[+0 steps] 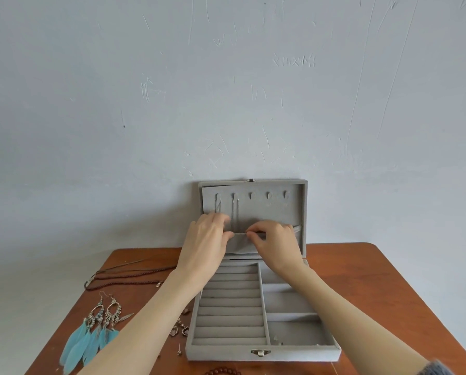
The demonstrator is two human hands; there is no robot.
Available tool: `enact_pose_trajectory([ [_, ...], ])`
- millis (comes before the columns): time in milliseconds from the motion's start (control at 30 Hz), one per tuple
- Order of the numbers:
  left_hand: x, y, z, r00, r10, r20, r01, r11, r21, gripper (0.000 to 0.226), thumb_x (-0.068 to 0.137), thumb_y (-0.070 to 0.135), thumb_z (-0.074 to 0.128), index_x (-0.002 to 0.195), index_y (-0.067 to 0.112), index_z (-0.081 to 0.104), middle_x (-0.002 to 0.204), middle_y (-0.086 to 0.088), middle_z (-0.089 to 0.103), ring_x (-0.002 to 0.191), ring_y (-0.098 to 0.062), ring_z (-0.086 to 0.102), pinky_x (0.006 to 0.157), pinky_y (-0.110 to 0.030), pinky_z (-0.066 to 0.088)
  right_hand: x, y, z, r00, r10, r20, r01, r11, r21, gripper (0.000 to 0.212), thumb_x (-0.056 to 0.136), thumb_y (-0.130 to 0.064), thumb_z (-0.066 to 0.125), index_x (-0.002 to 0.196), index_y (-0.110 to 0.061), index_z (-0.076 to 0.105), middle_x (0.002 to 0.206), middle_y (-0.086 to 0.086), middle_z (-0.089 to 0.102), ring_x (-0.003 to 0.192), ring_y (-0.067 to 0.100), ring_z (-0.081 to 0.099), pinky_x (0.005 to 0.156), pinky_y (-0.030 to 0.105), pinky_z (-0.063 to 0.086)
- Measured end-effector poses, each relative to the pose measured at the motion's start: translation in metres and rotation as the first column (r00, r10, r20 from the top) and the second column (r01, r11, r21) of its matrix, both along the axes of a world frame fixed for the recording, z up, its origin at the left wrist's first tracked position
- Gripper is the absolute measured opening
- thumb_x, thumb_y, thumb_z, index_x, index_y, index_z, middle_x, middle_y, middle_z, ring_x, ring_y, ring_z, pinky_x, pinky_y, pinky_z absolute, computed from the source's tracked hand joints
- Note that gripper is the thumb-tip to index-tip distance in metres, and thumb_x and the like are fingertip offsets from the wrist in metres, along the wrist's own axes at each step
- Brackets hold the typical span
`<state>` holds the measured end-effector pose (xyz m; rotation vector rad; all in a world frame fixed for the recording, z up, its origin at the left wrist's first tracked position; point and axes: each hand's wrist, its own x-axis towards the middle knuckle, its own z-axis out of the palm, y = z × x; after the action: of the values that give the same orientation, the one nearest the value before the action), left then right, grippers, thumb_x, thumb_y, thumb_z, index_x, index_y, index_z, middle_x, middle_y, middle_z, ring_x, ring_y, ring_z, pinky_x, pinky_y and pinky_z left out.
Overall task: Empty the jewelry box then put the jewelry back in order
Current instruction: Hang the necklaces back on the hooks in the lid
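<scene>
Behind the brown bench [361, 280] rose a scratched pale grey wall, and the open grey box [302, 350] sat against it with its lid [280, 209] standing upright. Two thin chains [235, 212] hung from the lid's leftmost hooks, their lower ends tucked toward the pocket [240, 243] across the lid's bottom. The ring rolls looked bare, and only a small pale item, too small to name, lay in the front right compartment.

The likeliest trouble was at the pocket. A pull on its edge could tip the lid or slide the box, and a chain caught in the fabric could knot or slip off its hook. The loose small pieces [183, 326] just left of the box lay under the left forearm and could be swept off the bench by a careless move.

Both hands met at the pocket's top edge. The left hand [204, 239] had its fingers curled and pinched the edge near the chains. The right hand [276, 242] was curled too, pinching the same edge beside it.

Elsewhere on the bench lay blue feather earrings [91, 331] at the left, dark cord necklaces [123, 277] behind them, and a red bead bracelet [222, 371] at the front edge.
</scene>
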<state>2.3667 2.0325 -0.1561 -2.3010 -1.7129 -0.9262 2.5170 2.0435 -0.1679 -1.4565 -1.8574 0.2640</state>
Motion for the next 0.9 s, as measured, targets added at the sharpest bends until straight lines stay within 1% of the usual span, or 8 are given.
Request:
enact_pose_trajectory([
  [100,-0.006,0.002,0.000,0.987,0.005,-0.158,-0.006,1.000,-0.008,0.024,0.095,0.027,0.046,0.111,0.018,0.062,0.109,0.004,0.059,0.108,-0.015,0.043,0.087,-0.025,0.031,-0.002,0.001,0.001,0.999,-0.038,-0.007,0.038,0.999,-0.005,0.016,0.087,-0.021,0.058,0.090,-0.018,0.073,0.088,-0.002,0.074,0.087,0.018,0.065,0.093,0.038,0.043],
  [267,-0.004,0.008,0.001,0.971,0.079,-0.226,-0.075,0.997,0.026,0.024,0.096,0.016,0.041,0.106,0.018,0.063,0.107,0.004,0.058,0.106,-0.015,0.041,0.085,-0.024,0.032,-0.006,0.005,0.005,0.994,-0.107,0.013,0.107,0.994,-0.007,0.018,0.088,-0.022,0.055,0.091,-0.019,0.073,0.088,0.000,0.073,0.086,0.020,0.064,0.095,0.034,0.038],
  [367,-0.003,0.008,-0.002,0.980,0.083,-0.180,-0.077,0.996,0.041,0.020,0.095,0.014,0.044,0.105,0.015,0.062,0.107,0.001,0.059,0.104,-0.016,0.043,0.085,-0.024,0.036,-0.007,0.003,0.004,0.979,-0.142,0.144,0.131,0.988,0.088,0.020,0.090,-0.023,0.051,0.092,-0.021,0.071,0.090,-0.004,0.072,0.090,0.017,0.060,0.086,0.029,0.023],
  [433,-0.007,0.005,-0.001,0.990,0.054,-0.131,-0.048,0.997,0.054,0.021,0.096,0.020,0.044,0.108,0.014,0.060,0.109,0.000,0.058,0.103,-0.016,0.046,0.086,-0.025,0.037,-0.006,0.000,0.004,0.966,-0.148,0.213,0.121,0.983,0.136,0.022,0.091,-0.024,0.048,0.095,-0.020,0.069,0.094,-0.005,0.070,0.096,0.017,0.057,0.084,0.030,0.022],
  [567,-0.025,-0.008,0.003,0.987,-0.024,-0.162,0.037,0.996,0.081,0.031,0.096,0.031,0.043,0.120,0.014,0.053,0.113,0.001,0.054,0.105,-0.016,0.048,0.088,-0.027,0.040,-0.008,-0.010,0.009,0.966,-0.081,0.245,0.027,0.975,0.219,0.024,0.094,-0.028,0.048,0.108,-0.018,0.065,0.104,-0.001,0.067,0.101,0.023,0.057,0.089,0.033,0.032],
  [667,-0.046,-0.023,0.009,0.972,-0.036,-0.233,0.061,0.993,0.102,0.031,0.095,0.031,0.042,0.120,0.014,0.053,0.111,0.000,0.055,0.101,-0.017,0.052,0.085,-0.028,0.041,-0.024,-0.023,0.016,0.964,-0.015,0.265,-0.054,0.967,0.250,0.030,0.095,-0.030,0.046,0.118,-0.015,0.060,0.107,0.003,0.066,0.102,0.023,0.058,0.089,0.033,0.037],
  [800,-0.084,-0.037,0.013,0.946,0.041,-0.321,-0.004,0.993,0.116,0.028,0.092,0.029,0.050,0.113,0.012,0.058,0.103,-0.002,0.061,0.093,-0.021,0.059,0.077,-0.034,0.048,-0.059,-0.035,0.024,0.952,0.124,0.280,-0.195,0.950,0.244,0.032,0.096,-0.028,0.044,0.123,-0.013,0.054,0.110,0.005,0.062,0.105,0.023,0.054,0.089,0.031,0.039],
  [900,-0.117,-0.039,0.009,0.939,0.091,-0.331,-0.070,0.995,0.075,0.023,0.090,0.026,0.054,0.107,0.012,0.061,0.100,-0.002,0.062,0.093,-0.022,0.061,0.076,-0.036,0.047,-0.090,-0.035,0.021,0.925,0.237,0.299,-0.298,0.938,0.179,0.033,0.096,-0.024,0.043,0.123,-0.009,0.053,0.115,0.008,0.058,0.110,0.024,0.050,0.085,0.030,0.041],
])
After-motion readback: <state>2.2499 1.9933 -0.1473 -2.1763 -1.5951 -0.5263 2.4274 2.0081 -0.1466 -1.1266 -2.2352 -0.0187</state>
